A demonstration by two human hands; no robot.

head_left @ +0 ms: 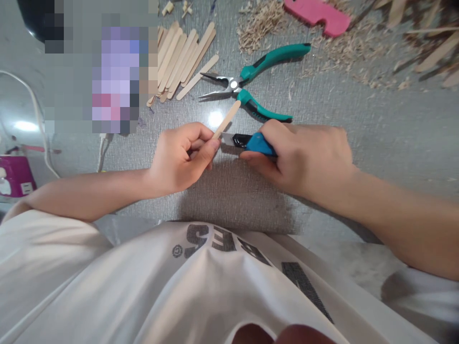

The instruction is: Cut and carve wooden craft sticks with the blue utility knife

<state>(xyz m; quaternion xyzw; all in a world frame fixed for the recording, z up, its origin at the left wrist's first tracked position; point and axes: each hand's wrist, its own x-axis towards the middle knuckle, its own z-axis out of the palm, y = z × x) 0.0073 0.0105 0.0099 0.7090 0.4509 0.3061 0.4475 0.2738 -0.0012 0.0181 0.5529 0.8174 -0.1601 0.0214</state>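
My left hand (186,155) pinches a wooden craft stick (228,117) near its lower end, between thumb and fingers. The stick slants up to the right, its rounded tip close to the pliers. In my right hand (304,150) is a blue utility knife (258,144), gripped with its blade pointing left. The blade reaches the stick just beside my left thumb; whether it cuts into the wood I cannot tell. Needle-nose pliers (234,84) with green handles lie spread just beyond both hands.
A pile of craft sticks (182,59) lies behind my left hand. Wood shavings (261,24) and a pink tool (319,16) are at the back. More sticks (437,50) sit at the far right. A white cable (27,86) and a purple power socket (16,176) are at the left.
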